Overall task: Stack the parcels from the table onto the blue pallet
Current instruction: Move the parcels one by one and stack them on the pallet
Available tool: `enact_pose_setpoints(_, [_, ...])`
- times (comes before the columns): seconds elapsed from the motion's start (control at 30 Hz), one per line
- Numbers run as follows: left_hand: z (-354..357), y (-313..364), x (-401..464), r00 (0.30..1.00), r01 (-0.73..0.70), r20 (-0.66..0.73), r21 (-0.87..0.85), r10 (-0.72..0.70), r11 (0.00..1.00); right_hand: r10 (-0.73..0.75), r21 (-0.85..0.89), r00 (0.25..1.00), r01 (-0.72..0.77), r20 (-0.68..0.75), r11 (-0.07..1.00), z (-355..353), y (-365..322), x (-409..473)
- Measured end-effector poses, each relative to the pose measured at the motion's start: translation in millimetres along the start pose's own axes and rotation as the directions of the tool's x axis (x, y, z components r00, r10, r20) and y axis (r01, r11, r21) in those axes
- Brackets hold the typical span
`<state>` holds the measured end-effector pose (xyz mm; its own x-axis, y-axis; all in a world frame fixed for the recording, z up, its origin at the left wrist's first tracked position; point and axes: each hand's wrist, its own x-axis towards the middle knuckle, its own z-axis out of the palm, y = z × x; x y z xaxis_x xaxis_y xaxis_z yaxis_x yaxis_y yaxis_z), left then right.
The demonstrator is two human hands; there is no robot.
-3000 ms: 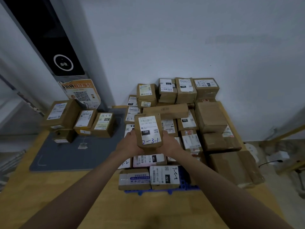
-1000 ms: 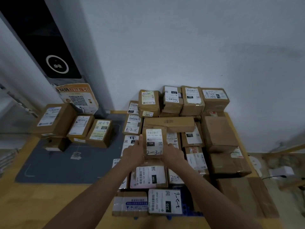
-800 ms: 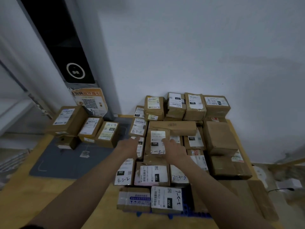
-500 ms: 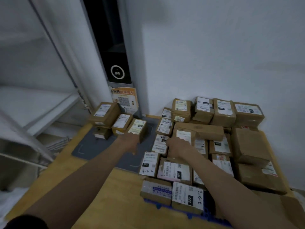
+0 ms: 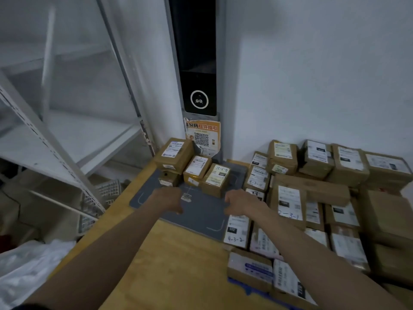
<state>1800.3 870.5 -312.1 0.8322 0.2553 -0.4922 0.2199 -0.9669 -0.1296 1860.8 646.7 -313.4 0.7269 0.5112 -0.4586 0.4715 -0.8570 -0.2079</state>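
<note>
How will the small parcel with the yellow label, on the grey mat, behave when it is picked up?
The small parcel with the yellow label is a taped cardboard box, so it should stay stiff in the hands. Its flat sides make rolling unlikely. It leans against the neighbouring parcel, so that one may shift when this one is lifted. It looks small enough for one hand; its weight cannot be judged.

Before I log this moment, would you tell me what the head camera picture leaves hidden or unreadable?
- Blue pallet: only a front edge shows; parcels cover the rest.
- Small parcel under the big one on the grey mat: mostly hidden, label unreadable.
- Left hand and right hand: seen from behind and blurred; fingertips unclear.
- Parcel stack at the right edge: cut off by the frame.
- Printed label text: too small, blurred.
</note>
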Motion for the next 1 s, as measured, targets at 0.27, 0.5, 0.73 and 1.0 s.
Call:
enact_pose_setpoints(0.27, [-4, -98, 65, 0.999, -0.045, -0.032, -0.099, 0.042, 0.994, 0.077, 0.138, 0.996, -0.081, 0.035, 0.987, -6, -74, 68])
enact_pose_setpoints(0.5, [-5, -169, 134, 0.989, -0.139, -0.077, -0.280, 0.122, 0.950, 0.147, 0.333, 0.989, -0.138, 0.000, 0.933, -5, -125, 140])
enact_pose_setpoints(0.73, [-13, -200, 206, 0.996, -0.091, -0.055, -0.442, 0.074, 0.892, 0.206, 0.514, 0.979, -0.185, 0.017, 0.838, -6, -140, 223])
enact_pose_setpoints(1.0, [-18, -205, 281, 0.994, -0.109, -0.083, -0.652, 0.072, 0.751, 0.254, 0.718, 0.966, -0.216, 0.057, 0.661, -20, -141, 314])
